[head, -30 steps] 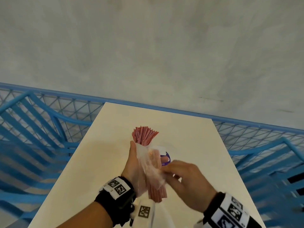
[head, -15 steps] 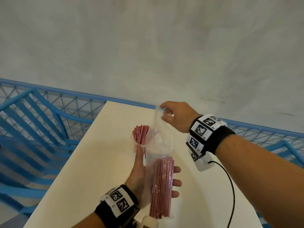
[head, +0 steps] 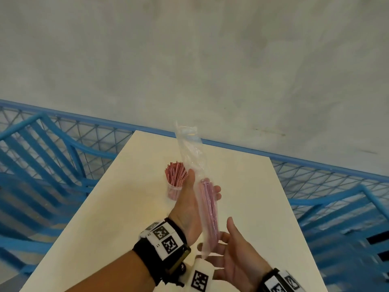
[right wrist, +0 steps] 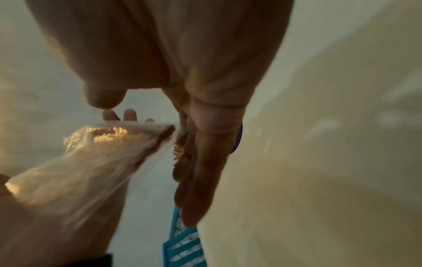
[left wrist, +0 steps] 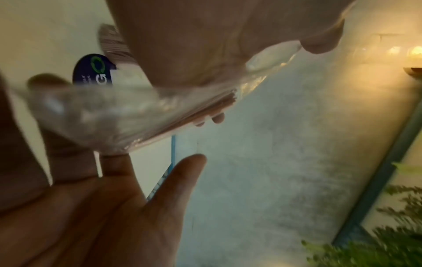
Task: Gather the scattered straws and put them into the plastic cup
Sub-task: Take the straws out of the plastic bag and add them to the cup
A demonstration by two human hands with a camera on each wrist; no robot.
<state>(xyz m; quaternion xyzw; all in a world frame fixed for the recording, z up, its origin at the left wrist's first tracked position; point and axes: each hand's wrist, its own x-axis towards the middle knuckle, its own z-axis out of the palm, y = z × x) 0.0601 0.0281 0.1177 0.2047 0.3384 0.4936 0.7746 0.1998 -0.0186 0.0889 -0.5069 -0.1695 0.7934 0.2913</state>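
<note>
Head view first: left hand (head: 189, 199) lies palm-up over the cream rectangular surface (head: 117, 207), carrying a long clear plastic bag (head: 192, 157) with a bundle of red-and-white striped straws (head: 208, 207) in its lower half; the left fingers (head: 216, 189) curl up round the bag's far side, so the hand holds it. The right hand (head: 235, 256) sits under the bag's bottom end, fingers spread and relaxed, touching or just short of it. Just beyond the left hand stands the small clear plastic cup (head: 173, 191), upright and already crowded with straws. Left wrist view: the bag (left wrist: 109, 115) crosses the palm, straw ends showing inside, with the right hand's fingers open beneath. Right wrist view: blurred; the bag (right wrist: 86, 157) slants away to the left, the right fingers straight and gripping nothing. I judge the step in hand to be getting this bundle out of its bag; the next move calls for a firm hold at the bottom and tipping the open mouth toward the cup.
</note>
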